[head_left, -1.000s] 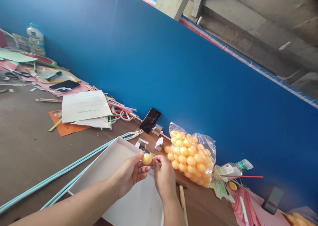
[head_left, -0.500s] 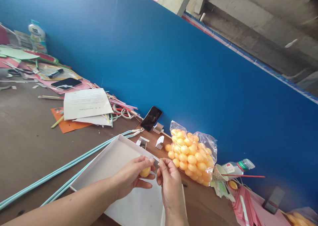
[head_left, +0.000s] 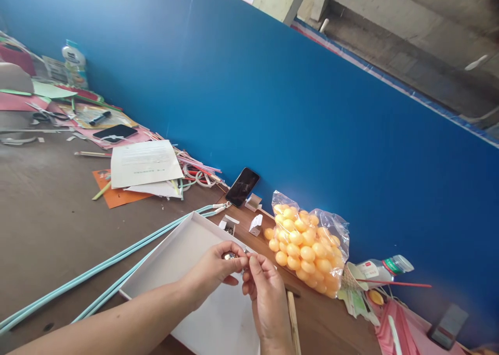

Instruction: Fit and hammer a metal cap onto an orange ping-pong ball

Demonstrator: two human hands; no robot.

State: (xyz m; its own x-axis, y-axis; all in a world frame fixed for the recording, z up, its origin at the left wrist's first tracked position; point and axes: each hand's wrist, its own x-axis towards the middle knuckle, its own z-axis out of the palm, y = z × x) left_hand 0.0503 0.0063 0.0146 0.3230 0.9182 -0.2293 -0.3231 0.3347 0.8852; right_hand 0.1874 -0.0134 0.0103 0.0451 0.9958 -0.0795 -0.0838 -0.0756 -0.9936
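Observation:
Over the white shallow tray (head_left: pixel 218 321), my left hand (head_left: pixel 220 266) is closed round a small round thing (head_left: pixel 231 255) whose visible part is covered with shiny silvery bits. My right hand (head_left: pixel 267 287) meets it there, thumb and forefinger pinched together beside the left fingertips. Whatever is between the right fingertips is too small to make out. Just behind the tray is a small opened box (head_left: pixel 229 225) with tiny metal pieces inside. To the right of the hands stands a clear plastic bag (head_left: pixel 307 251) full of yellow-orange balls, with one ball (head_left: pixel 268 233) at its left edge.
Pale blue cords (head_left: pixel 128 253) run along the tray's left side. A phone (head_left: pixel 242 186) leans by the blue wall (head_left: pixel 249 95). Papers (head_left: pixel 146 162) and scissors (head_left: pixel 49 115) lie at left. A wooden stick (head_left: pixel 293 321), a bottle (head_left: pixel 385 268) and pink paper (head_left: pixel 401 326) are at right.
My fingertips have come together. The yellow ball seen in my left hand now shows a silvery side or is covered. The view has shifted slightly, and a wooden stick shows beside my right wrist.

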